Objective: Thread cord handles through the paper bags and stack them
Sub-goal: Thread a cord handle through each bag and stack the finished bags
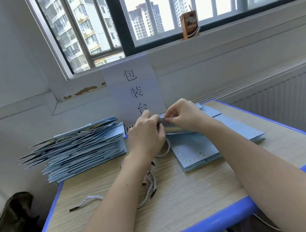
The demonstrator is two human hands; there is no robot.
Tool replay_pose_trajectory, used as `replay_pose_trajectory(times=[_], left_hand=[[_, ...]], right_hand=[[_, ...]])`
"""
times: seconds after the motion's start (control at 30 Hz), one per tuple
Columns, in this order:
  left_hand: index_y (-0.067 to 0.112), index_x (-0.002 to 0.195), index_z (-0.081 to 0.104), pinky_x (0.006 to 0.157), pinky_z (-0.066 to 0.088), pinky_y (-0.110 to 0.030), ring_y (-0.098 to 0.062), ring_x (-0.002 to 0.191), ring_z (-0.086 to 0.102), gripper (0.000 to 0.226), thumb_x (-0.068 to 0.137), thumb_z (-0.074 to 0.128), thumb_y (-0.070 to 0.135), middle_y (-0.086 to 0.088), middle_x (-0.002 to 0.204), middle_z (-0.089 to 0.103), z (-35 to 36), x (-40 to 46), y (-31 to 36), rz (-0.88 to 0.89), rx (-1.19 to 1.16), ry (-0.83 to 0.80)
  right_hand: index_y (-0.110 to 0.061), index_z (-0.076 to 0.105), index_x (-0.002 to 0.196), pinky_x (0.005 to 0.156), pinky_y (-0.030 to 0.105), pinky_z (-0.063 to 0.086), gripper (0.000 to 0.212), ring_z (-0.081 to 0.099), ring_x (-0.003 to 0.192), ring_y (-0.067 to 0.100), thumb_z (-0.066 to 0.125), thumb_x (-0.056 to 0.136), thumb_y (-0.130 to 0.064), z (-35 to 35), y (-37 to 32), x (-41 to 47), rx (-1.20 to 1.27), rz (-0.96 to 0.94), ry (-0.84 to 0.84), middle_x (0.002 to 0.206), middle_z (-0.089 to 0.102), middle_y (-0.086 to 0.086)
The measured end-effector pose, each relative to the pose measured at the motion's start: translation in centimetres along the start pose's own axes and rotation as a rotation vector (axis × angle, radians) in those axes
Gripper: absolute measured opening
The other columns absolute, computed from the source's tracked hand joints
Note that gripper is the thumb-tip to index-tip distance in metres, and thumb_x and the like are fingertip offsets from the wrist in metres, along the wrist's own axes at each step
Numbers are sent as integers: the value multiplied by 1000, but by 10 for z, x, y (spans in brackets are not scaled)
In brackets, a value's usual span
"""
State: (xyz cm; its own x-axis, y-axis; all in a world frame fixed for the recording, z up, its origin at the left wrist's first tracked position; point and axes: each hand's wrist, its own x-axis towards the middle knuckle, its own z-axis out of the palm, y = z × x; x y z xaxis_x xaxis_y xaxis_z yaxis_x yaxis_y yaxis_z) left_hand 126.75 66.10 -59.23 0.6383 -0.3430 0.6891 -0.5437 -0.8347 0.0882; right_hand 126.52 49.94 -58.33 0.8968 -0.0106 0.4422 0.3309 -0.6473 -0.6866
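Observation:
A flat light-blue paper bag [194, 149] lies on the desk in front of me, its top edge lifted. My right hand [182, 116] pinches that top edge. My left hand [147, 134] is curled around a white twisted cord [166, 150] that loops down from the bag's edge. A tall pile of flat blue bags [78, 148] stands at the far left of the desk. A second, lower pile of blue bags [238, 129] lies under and behind the bag I hold. Loose cords [150, 187] lie mid-desk, and one more cord [87, 200] lies to the left.
The wooden desk has a blue rim [212, 223] and stands against a wall with a paper sign [134, 89]. A drink carton [189, 25] stands on the windowsill. A radiator [283, 97] is to the right, and a dark bag [10, 224] sits on the floor to the left.

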Motion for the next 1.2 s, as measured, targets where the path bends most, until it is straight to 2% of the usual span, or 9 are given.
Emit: replay_pose_trajectory(times=[0.13, 0.3, 0.4, 0.57, 0.73, 0.83, 0.93, 1.1, 1.2], left_hand=[[18, 80, 59, 62, 38, -30, -14, 71, 49, 13, 92, 58, 23, 6, 80, 48, -5, 3, -2, -56, -235, -53], [19, 79, 71, 65, 36, -24, -5, 66, 43, 12, 89, 71, 26, 6, 77, 57, -21, 8, -15, -52, -545, -377], [20, 79, 74, 59, 36, -17, -3, 58, 43, 22, 91, 69, 39, 8, 66, 56, -20, 5, -17, -63, -562, -312], [16, 75, 67, 56, 36, -26, -9, 52, 45, 30, 93, 65, 39, 6, 57, 54, -15, 11, -22, -201, -496, -75], [26, 68, 66, 60, 43, -29, -9, 69, 58, 34, 80, 72, 57, 13, 68, 62, -12, 6, -21, -221, -249, -219], [29, 64, 65, 65, 47, -31, -13, 77, 62, 26, 79, 73, 49, 13, 71, 65, -7, 5, -23, -241, -234, -275], [26, 60, 62, 65, 45, -30, -15, 75, 60, 24, 80, 70, 38, 11, 68, 62, -5, 4, -21, -307, -242, -294], [11, 62, 53, 46, 21, -21, -15, 45, 26, 20, 81, 59, 11, 1, 54, 35, -20, 9, -18, -584, -768, -347], [11, 64, 51, 46, 13, -19, -14, 45, 15, 19, 80, 59, 5, 1, 53, 25, -28, 10, -23, -661, -966, -383]], right_hand=[[-16, 80, 92, 73, 24, 52, 8, 68, 85, 11, 73, 89, -19, -1, 3, 1, -26, 10, 14, 87, 75, 1], [-19, 79, 93, 77, 27, 54, 8, 68, 87, 13, 72, 90, -19, 1, 6, 0, -47, 37, -10, 89, 74, 1], [-20, 78, 89, 70, 24, 52, 5, 69, 82, 11, 75, 89, -24, 1, 5, -1, -27, 33, -33, 82, 74, -2], [-18, 78, 87, 60, 17, 41, 12, 59, 67, 2, 78, 87, -30, 2, 2, -2, -43, 11, -54, 73, 68, -9], [-18, 78, 83, 64, 20, 46, 12, 64, 72, 5, 81, 84, -30, 4, 1, -3, -44, -6, -75, 76, 71, -5], [-19, 79, 83, 61, 15, 46, 13, 67, 78, 7, 84, 80, -31, 3, -1, -5, -55, -15, -92, 78, 73, -5], [-16, 78, 83, 66, 24, 54, 11, 68, 80, 10, 84, 77, -23, 3, -3, -7, -60, -25, -117, 79, 73, -5], [-24, 76, 89, 77, 30, 52, 15, 63, 82, 10, 74, 80, -13, 0, -9, -7, 21, 69, -319, 91, 72, -3], [-29, 74, 89, 84, 29, 45, 9, 59, 88, 10, 77, 80, -32, 1, -15, -12, 13, 122, -515, 88, 66, -10]])
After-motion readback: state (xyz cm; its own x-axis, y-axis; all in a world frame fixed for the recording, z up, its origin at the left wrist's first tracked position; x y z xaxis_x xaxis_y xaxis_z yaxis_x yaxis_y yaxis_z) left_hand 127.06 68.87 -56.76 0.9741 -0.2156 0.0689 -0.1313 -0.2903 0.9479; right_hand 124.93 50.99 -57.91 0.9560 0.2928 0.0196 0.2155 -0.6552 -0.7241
